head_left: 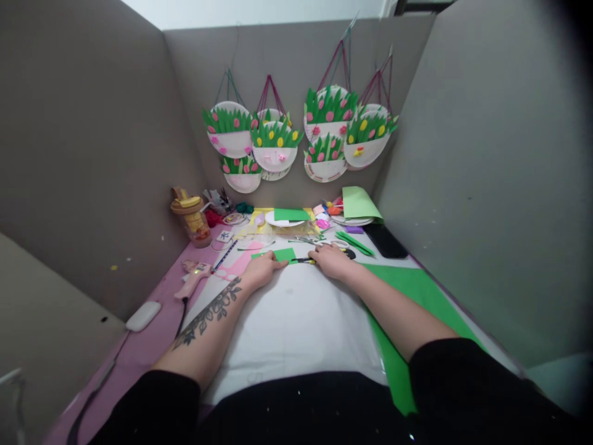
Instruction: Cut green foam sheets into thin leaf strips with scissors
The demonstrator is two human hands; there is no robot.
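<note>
My left hand [263, 270] rests on the white sheet [287, 321], fingers pinched on the edge of a small green paper piece [283, 254]. My right hand [332, 259] is closed around scissors with black and yellow handles [306, 261], the blades pointing left toward the green piece. The two hands are close together at the far end of the white sheet.
A pink glue gun [193, 277] lies left, with a white block [143, 316] and cable. A lidded jar [192, 217], paper plates [283, 220], green strips [354, 243], a black phone [385, 241] and a large green sheet [412, 296] surround the work. Paper-plate flower baskets [275, 145] hang on the back wall.
</note>
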